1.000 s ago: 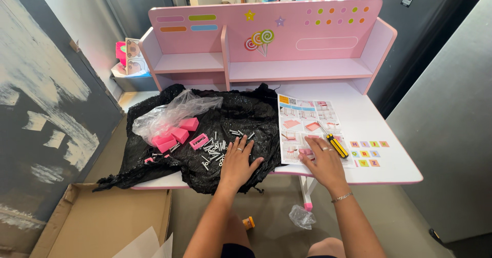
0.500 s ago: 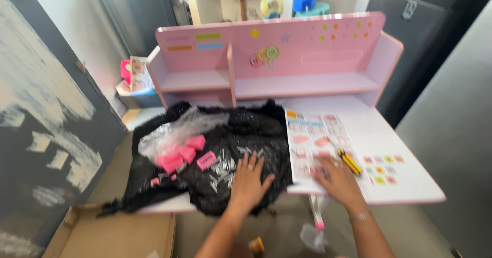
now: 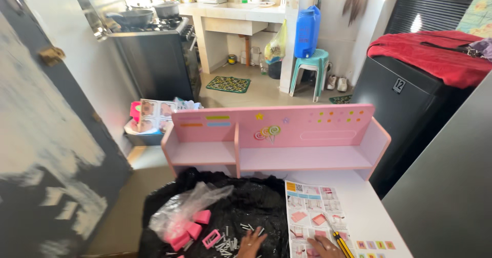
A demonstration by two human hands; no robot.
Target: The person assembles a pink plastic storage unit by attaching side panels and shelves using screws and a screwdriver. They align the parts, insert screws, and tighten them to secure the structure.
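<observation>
Pink desk (image 3: 359, 196) with a two-bay hutch at its back edge, taken as the landmark. Black plastic sheet (image 3: 256, 201) covers the desk's left half. On the sheet, front centre: loose screws (image 3: 230, 243), small and pale, scattered. Left of the screws: pink plastic parts (image 3: 197, 227), several blocks and one open frame, partly under a clear bag (image 3: 182, 212) that lies crumpled on the sheet. Left hand (image 3: 251, 245), only its upper part in view at the desk's front edge, rests flat on the sheet just right of the screws, fingers spread, grip released, holding nothing. Instruction sheet (image 3: 312, 217), printed with pink diagrams, lies on the bare right half of the desk, its left edge touching the plastic sheet. Right hand (image 3: 324, 246) lies on the sheet's lower part, mostly cut off by the frame; grip cannot be told. Screwdriver (image 3: 339, 240), yellow and black, lies on the instruction sheet just beside that hand. Sticker strip (image 3: 376, 244) sits near the desk's right front corner. Behind the desk: stove, teal stool, blue jug.
</observation>
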